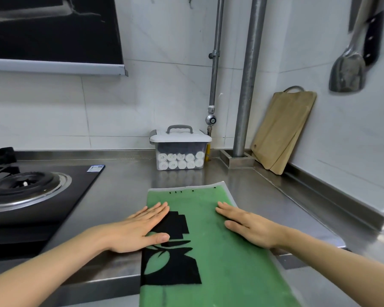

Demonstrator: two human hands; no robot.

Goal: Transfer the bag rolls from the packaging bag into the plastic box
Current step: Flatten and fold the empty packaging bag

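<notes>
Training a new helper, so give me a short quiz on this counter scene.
1. How many rows of white bag rolls show through the wall of the plastic box?
2. The left hand and right hand are: A gripping the packaging bag; B lying flat on it; C hovering above it.
3. True or false: the box's lid is off.
Key: 1 two; 2 B; 3 false.

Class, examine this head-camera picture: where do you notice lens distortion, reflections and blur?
Head view: wide-angle distortion tilts the thick pipe; the steel counter softly mirrors the plastic box; the hanging spatula near the right border looks smeared; left hand and right hand, flat on the green packaging bag, are sharp under even light.
</notes>
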